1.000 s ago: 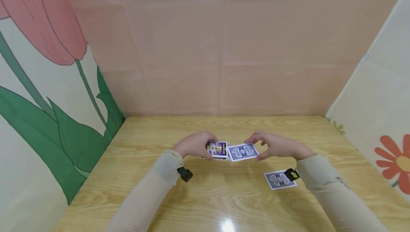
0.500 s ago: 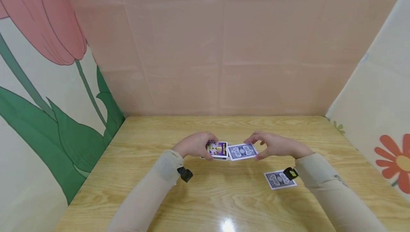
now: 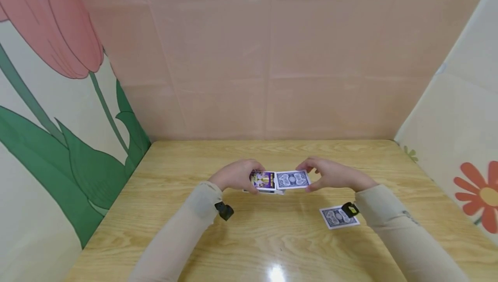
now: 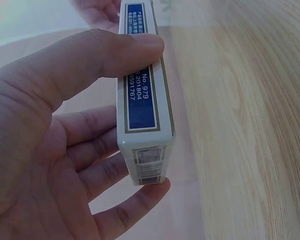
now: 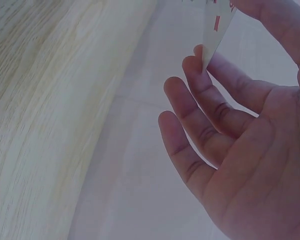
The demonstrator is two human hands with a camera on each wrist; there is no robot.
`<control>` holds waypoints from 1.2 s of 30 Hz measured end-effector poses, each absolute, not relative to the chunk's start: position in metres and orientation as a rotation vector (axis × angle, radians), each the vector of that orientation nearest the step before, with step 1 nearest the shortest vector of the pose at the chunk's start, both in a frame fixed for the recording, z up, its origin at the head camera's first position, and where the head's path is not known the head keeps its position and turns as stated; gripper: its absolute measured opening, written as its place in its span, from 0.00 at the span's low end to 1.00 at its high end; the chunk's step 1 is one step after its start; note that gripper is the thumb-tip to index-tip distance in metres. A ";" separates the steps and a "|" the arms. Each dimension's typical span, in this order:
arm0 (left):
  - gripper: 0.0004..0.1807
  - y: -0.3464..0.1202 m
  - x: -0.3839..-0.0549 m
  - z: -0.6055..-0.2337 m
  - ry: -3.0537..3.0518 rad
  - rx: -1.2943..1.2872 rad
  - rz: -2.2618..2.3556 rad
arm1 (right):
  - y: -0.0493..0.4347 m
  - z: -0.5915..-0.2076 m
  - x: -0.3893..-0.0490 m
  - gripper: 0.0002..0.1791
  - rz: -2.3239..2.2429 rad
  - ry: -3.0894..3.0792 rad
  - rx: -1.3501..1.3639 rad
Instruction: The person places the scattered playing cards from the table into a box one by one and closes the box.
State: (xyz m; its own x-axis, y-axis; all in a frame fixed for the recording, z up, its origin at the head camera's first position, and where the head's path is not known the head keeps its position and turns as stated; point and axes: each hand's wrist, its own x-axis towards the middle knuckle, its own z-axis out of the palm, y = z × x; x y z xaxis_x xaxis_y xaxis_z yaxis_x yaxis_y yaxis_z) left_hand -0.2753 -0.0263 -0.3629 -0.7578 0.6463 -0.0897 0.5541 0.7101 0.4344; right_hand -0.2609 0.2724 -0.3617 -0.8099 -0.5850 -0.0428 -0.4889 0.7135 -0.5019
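My left hand [image 3: 238, 176] grips a card box [image 3: 266, 180] by its long edges, its purple and yellow picture facing up. In the left wrist view, the thumb presses the box's blue printed side [image 4: 141, 107], and fingers support the opposite side. My right hand [image 3: 334, 174] pinches a playing card [image 3: 292, 180], blue patterned back up, between thumb and fingers. The card's left end meets the box's right end; whether it is inside cannot be told. The right wrist view catches only a corner of the held card [image 5: 216, 32], with red marks on its underside.
Another playing card [image 3: 335, 217] lies back up on the wooden table [image 3: 249, 238], partly under the right wrist's camera [image 3: 350, 209]. A pink sheet [image 3: 268, 57] hangs behind the table, and flower-printed sheets stand at both sides.
The card in my right hand has shifted slightly left and away from me. Tilted before, it now lies nearly in line with the box. My left hand has barely moved.
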 end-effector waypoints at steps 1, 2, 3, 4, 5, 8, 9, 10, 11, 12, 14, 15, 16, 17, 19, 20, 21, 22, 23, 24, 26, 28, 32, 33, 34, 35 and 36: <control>0.33 -0.026 -0.275 -0.363 2.683 0.960 0.567 | 0.272 -0.362 -0.261 0.32 -0.713 2.721 -0.863; 0.33 -0.027 -0.276 -0.363 2.684 0.966 0.563 | 0.271 -0.362 -0.261 0.32 -0.717 2.723 -0.853; 0.33 -0.027 -0.276 -0.363 2.686 0.973 0.560 | 0.270 -0.362 -0.260 0.32 -0.720 2.722 -0.852; 0.33 -0.027 -0.276 -0.363 2.688 0.980 0.554 | 0.270 -0.362 -0.260 0.32 -0.726 2.722 -0.842; 0.33 -0.027 -0.276 -0.363 2.690 0.986 0.549 | 0.269 -0.362 -0.260 0.32 -0.725 2.722 -0.844; 0.33 -0.027 -0.276 -0.364 2.695 0.999 0.542 | 0.268 -0.362 -0.259 0.32 -0.739 2.718 -0.822; 0.33 -0.027 -0.276 -0.364 2.695 1.001 0.542 | 0.269 -0.362 -0.258 0.32 -0.736 2.717 -0.828; 0.33 -0.027 -0.276 -0.364 2.695 1.002 0.541 | 0.269 -0.362 -0.258 0.32 -0.737 2.716 -0.820; 0.33 -0.027 -0.276 -0.364 2.696 1.004 0.541 | 0.269 -0.362 -0.258 0.32 -0.735 2.716 -0.820; 0.33 -0.027 -0.276 -0.364 2.696 1.006 0.541 | 0.269 -0.362 -0.258 0.32 -0.735 2.716 -0.811; 0.33 -0.027 -0.276 -0.364 2.695 1.006 0.541 | 0.269 -0.363 -0.258 0.32 -0.729 2.716 -0.822; 0.33 -0.027 -0.276 -0.364 2.695 1.005 0.541 | 0.269 -0.363 -0.258 0.32 -0.730 2.718 -0.823; 0.33 -0.027 -0.276 -0.364 2.696 1.003 0.539 | 0.269 -0.363 -0.258 0.32 -0.732 2.720 -0.821; 0.33 -0.027 -0.276 -0.364 2.698 1.002 0.537 | 0.268 -0.363 -0.258 0.32 -0.730 2.721 -0.830; 0.33 -0.027 -0.275 -0.363 2.699 0.998 0.533 | 0.268 -0.363 -0.259 0.32 -0.726 2.722 -0.848; 0.33 -0.027 -0.275 -0.363 2.698 0.997 0.534 | 0.268 -0.363 -0.259 0.32 -0.724 2.722 -0.856; 0.33 -0.027 -0.275 -0.363 2.697 0.995 0.533 | 0.268 -0.362 -0.259 0.32 -0.723 2.722 -0.853; 0.33 -0.027 -0.274 -0.363 2.696 0.995 0.534 | 0.268 -0.362 -0.259 0.32 -0.720 2.721 -0.860; 0.33 -0.027 -0.274 -0.363 2.694 0.993 0.537 | 0.268 -0.362 -0.259 0.32 -0.716 2.720 -0.868; 0.33 -0.027 -0.274 -0.363 2.693 0.993 0.539 | 0.268 -0.362 -0.260 0.32 -0.714 2.719 -0.869; 0.33 -0.026 -0.274 -0.364 2.689 0.989 0.547 | 0.268 -0.361 -0.260 0.32 -0.715 2.717 -0.869; 0.33 -0.026 -0.274 -0.364 2.689 0.986 0.550 | 0.268 -0.361 -0.260 0.32 -0.718 2.715 -0.872; 0.33 -0.025 -0.274 -0.364 2.689 0.986 0.554 | 0.267 -0.362 -0.260 0.32 -0.723 2.715 -0.885; 0.33 -0.025 -0.274 -0.364 2.690 0.988 0.553 | 0.267 -0.363 -0.260 0.32 -0.723 2.719 -0.894; 0.33 -0.025 -0.274 -0.364 2.689 0.989 0.554 | 0.267 -0.363 -0.260 0.32 -0.725 2.719 -0.896; 0.33 -0.025 -0.274 -0.364 2.689 0.990 0.554 | 0.266 -0.364 -0.260 0.32 -0.729 2.722 -0.902; 0.33 -0.025 -0.274 -0.364 2.688 0.991 0.554 | 0.266 -0.365 -0.260 0.32 -0.732 2.724 -0.910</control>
State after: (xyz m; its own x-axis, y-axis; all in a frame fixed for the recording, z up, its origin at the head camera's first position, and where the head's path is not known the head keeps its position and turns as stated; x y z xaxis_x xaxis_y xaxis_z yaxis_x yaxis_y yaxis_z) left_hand -0.2744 -0.0251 -0.3635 -0.7474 0.6599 -0.0767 0.5758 0.7011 0.4206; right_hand -0.2597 0.2662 -0.3651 -0.7972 -0.6036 -0.0124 -0.5160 0.6918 -0.5051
